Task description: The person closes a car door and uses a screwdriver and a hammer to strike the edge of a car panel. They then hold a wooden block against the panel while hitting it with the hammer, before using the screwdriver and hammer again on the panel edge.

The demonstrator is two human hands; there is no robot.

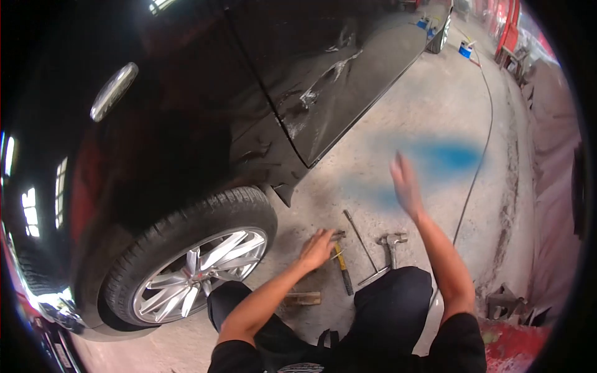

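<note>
My left hand (318, 250) is low over the floor near the front wheel, its fingers bent around the head end of a hammer with a yellow and black handle (343, 268). My right hand (405, 186) is raised over the floor, fingers stretched out and smeared by motion. Beside it spreads a bright blue blur (448, 155), too smeared to name. Between my hands lie a long thin metal rod with a crossbar (360, 239) and a second hammer with a metal head (392, 241). A wooden block (303, 298) is by my left knee.
A black car (174, 118) with a dented, scraped door (336, 87) fills the left side, its front wheel (199, 267) close to me. A cable (488, 118) runs along the floor at right. A blue and white container (465, 50) stands farther back. Draped sheeting (556, 168) hangs at right.
</note>
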